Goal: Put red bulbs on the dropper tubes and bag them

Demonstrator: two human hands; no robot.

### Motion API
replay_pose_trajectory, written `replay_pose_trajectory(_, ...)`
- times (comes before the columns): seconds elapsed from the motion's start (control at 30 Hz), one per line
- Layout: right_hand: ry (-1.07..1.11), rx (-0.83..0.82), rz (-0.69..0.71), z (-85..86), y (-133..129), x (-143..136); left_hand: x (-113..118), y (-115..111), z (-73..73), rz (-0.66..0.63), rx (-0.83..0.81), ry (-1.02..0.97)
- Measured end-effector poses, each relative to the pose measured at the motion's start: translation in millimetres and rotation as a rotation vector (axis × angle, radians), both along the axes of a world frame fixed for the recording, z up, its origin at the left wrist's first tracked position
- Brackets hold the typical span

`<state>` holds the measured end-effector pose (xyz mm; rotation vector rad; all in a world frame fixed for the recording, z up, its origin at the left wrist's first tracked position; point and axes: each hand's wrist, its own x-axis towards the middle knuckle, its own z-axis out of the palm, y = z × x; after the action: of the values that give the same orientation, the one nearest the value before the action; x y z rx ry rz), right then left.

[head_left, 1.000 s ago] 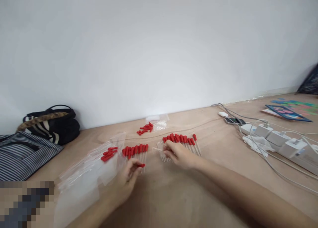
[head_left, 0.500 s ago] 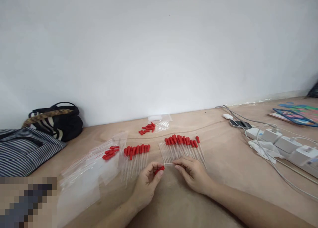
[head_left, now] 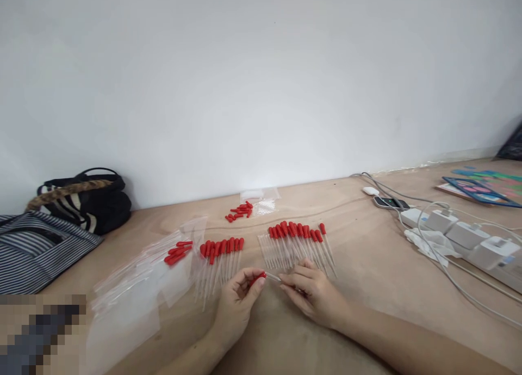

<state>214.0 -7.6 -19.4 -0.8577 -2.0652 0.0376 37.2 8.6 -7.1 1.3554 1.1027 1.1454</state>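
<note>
Left hand (head_left: 237, 299) pinching red bulb (head_left: 257, 279), pointing right; right hand (head_left: 312, 290) gripping clear tube (head_left: 273, 276), long axis roughly sideways, aimed at bulb

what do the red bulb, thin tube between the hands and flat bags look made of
Red bulb: probably rubber, fairly matte, going by its opaque colour and rounded form.
Thin tube: clear, smooth glass or hard plastic; see-through and straight, which fits either.
Flat bags: likely thin plastic film, slightly glossy, since they are translucent with bright creases.
</note>
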Motion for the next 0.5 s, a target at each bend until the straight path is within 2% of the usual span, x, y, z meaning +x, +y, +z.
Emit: replay_pose_trajectory(0.5,-0.122,0.086,0.015,2.3,-4.7,-0.4,-2.7,-3.8,0.2,-0.012,-0.072,-0.038)
